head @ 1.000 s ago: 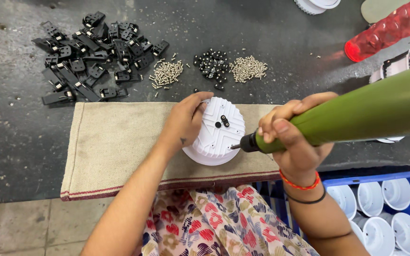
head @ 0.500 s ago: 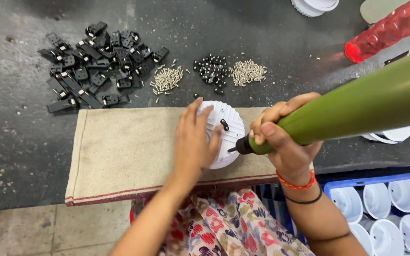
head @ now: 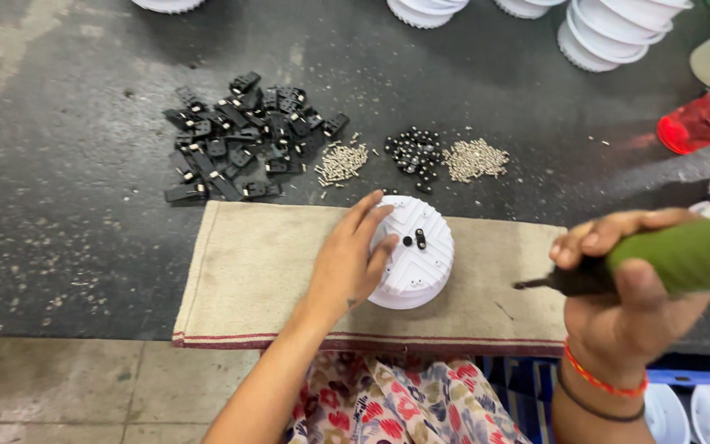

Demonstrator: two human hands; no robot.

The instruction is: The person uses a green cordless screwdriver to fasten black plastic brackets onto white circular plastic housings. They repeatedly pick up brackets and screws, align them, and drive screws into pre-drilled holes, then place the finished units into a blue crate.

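A round white plastic housing [head: 417, 261] lies on a beige cloth mat [head: 256, 271], with two small black parts on its top. My left hand [head: 348, 263] rests flat against the housing's left side, fingers spread over its rim. My right hand [head: 630, 292] grips a green electric screwdriver [head: 684, 256] to the right of the housing. The tool's dark bit points left and hangs in the air, clear of the housing.
Behind the mat lie a heap of black plastic clips [head: 240, 136], a pile of small screws [head: 342, 163], black round parts [head: 413, 152] and more silver screws [head: 475, 159]. White housings [head: 618, 29] stand stacked at the back. A red object [head: 704, 119] sits right; a blue crate [head: 700, 407] holds white parts.
The screwdriver has pulled away to the right, off the housing's top. My left hand stays on the housing. The view has shifted closer and left.
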